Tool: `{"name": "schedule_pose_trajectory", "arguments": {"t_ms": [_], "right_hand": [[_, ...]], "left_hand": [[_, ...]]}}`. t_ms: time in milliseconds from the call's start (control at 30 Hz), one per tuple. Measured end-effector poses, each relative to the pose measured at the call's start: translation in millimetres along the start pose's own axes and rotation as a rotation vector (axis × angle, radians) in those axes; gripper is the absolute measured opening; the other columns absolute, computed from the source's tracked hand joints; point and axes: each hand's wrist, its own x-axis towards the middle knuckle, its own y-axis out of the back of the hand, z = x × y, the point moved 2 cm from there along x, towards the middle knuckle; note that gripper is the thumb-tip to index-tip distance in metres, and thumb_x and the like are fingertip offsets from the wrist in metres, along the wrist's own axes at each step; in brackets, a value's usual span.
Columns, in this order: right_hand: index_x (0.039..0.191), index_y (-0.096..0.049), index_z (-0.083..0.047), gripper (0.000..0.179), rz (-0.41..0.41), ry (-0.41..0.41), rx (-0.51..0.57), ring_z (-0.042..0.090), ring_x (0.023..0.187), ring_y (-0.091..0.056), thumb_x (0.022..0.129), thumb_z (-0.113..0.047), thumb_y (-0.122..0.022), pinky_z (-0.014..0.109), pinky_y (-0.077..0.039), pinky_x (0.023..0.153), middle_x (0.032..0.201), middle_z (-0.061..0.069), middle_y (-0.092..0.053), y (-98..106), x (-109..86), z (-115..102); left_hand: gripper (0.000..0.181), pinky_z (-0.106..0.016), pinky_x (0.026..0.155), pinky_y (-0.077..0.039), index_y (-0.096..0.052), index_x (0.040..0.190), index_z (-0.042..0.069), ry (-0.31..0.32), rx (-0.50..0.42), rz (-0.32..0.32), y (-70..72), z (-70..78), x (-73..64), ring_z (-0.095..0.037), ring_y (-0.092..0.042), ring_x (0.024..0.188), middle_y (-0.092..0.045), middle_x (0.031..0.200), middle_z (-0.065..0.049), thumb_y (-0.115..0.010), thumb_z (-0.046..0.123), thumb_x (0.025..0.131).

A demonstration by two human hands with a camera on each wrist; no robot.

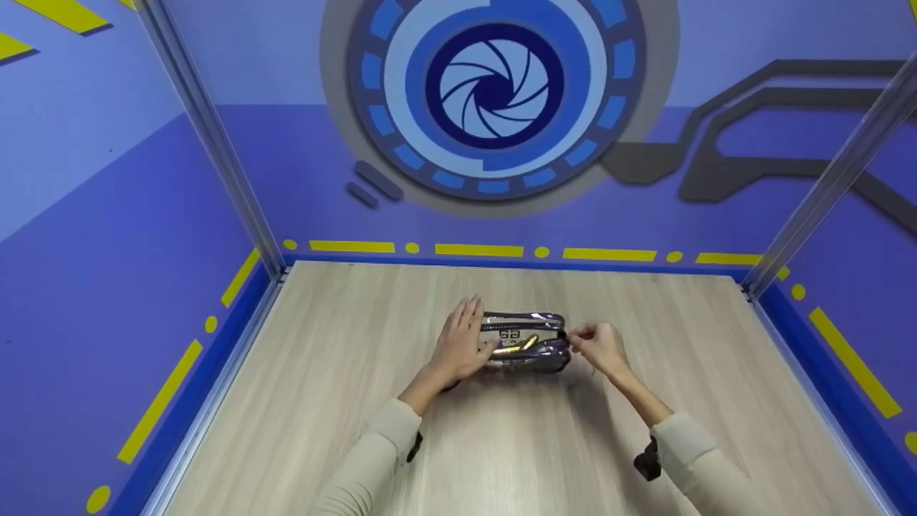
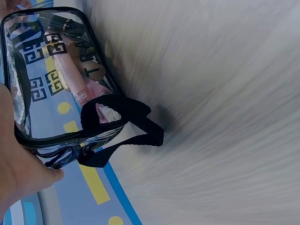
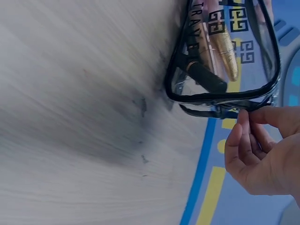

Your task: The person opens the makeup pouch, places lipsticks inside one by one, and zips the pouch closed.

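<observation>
A clear cosmetic bag [image 1: 548, 360] with black piping and dark printed lettering stands on the table, its zipped top parted. Inside, a pink tube with a gold cap [image 3: 225, 49] lies beside a black tube [image 3: 206, 77]. My left hand [image 1: 458, 342] rests against the bag's left end, fingers straight and together, thumb spread along the top edge. Near it a black strap loop [image 2: 152, 131] sticks out from that end. With thumb and forefinger my right hand [image 1: 600, 347] pinches the zipper end at the bag's right side; the fingertips cover the small piece they hold.
The wood-grain table [image 1: 322, 401] extends on every side of the bag. Blue and purple printed panels [image 1: 286, 179] enclose it at the back and both sides, with metal posts [image 1: 222, 150] at the rear corners.
</observation>
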Motion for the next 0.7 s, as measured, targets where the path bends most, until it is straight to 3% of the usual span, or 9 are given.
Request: {"name": "schedule_pose_trajectory", "arguments": {"t_ms": [200, 400, 700], "right_hand": [[0.084, -0.077, 0.005, 0.006, 0.041, 0.071, -0.042, 0.004, 0.059, -0.056, 0.086, 0.001, -0.071, 0.017, -0.041, 0.054, 0.072, 0.012, -0.072, 5, 4.6, -15], [0.083, -0.078, 0.002, 0.006, 0.060, 0.065, -0.089, 0.005, 0.064, -0.058, 0.084, -0.001, -0.073, 0.017, -0.043, 0.059, 0.077, 0.012, -0.076, 7, 2.0, -27], [0.082, -0.078, 0.003, 0.006, 0.069, 0.101, -0.077, 0.006, 0.062, -0.060, 0.084, -0.001, -0.074, 0.015, -0.044, 0.057, 0.077, 0.015, -0.076, 2, -0.2, -44]], "left_hand": [[0.076, -0.057, 0.126, -0.024, -0.021, 0.161, -0.003, 0.029, 0.001, -0.037, 4.9, -0.6, 1.5, -0.040, -0.020, 0.157, -0.023, 0.169, -0.020, -0.047, 0.041, 0.105], [0.077, -0.055, 0.127, -0.021, -0.019, 0.162, -0.002, 0.047, 0.024, -0.081, 4.4, -0.2, 2.2, -0.038, -0.017, 0.158, -0.019, 0.171, -0.017, -0.046, 0.044, 0.105], [0.079, -0.055, 0.127, -0.022, -0.019, 0.162, -0.002, 0.037, 0.046, -0.088, 5.0, -0.7, 3.7, -0.038, -0.018, 0.158, -0.021, 0.170, -0.019, -0.046, 0.045, 0.105]]}}
